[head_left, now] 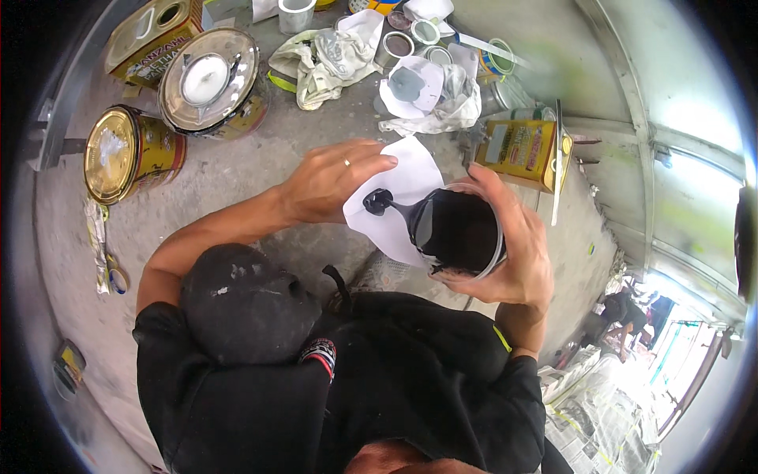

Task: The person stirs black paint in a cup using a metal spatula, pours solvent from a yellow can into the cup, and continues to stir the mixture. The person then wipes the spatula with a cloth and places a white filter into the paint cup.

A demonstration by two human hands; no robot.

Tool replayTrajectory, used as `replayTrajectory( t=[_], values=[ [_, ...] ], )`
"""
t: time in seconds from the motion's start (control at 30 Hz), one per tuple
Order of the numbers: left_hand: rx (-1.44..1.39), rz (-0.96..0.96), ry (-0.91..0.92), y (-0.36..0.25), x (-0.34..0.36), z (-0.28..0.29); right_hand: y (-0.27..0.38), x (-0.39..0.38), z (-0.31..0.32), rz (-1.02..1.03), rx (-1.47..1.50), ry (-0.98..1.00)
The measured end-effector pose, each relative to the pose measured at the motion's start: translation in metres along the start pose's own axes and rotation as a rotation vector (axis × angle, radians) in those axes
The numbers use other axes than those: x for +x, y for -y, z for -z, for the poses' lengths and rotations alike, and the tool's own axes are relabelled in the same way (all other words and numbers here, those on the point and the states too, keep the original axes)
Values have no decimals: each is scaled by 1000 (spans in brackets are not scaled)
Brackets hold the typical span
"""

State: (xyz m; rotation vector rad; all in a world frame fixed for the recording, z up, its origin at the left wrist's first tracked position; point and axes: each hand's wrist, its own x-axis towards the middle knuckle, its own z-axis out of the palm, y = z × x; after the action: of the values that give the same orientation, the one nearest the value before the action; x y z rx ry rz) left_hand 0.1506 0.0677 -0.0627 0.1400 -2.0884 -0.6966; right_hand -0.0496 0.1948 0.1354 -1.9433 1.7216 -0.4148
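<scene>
My left hand (332, 180), with a ring on one finger, holds a white piece of paper (410, 164) by its left edge. The fingers on the paper's underside are hidden. My right hand (517, 249) is wrapped around a clear plastic cup (500, 251) of glossy black paint (462, 229). The cup is tilted to the left over the paper. A dark strand of paint runs from its lip to a small black puddle (377, 201) on the paper.
Gold paint cans (110, 154) and a larger lidded can (237, 59) stand at left. Crumpled cloth (332, 67), grey-stained paper (407, 85) and small cups (398, 49) lie ahead. A yellow rectangular tin (517, 150) stands right. Another person (624, 316) is far right.
</scene>
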Motion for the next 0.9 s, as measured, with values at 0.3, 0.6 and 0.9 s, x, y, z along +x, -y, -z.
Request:
replayTrajectory(
  t=[0.3,0.6,0.9],
  values=[
    [-4,22,-4,-3,2,0,4,2,2,8,-52,21],
    [-24,25,-32,-2,0,-3,9,1,6,36,-77,-7],
    [-32,11,-36,-3,0,-4,13,-1,7,15,-51,-33]
  ],
)
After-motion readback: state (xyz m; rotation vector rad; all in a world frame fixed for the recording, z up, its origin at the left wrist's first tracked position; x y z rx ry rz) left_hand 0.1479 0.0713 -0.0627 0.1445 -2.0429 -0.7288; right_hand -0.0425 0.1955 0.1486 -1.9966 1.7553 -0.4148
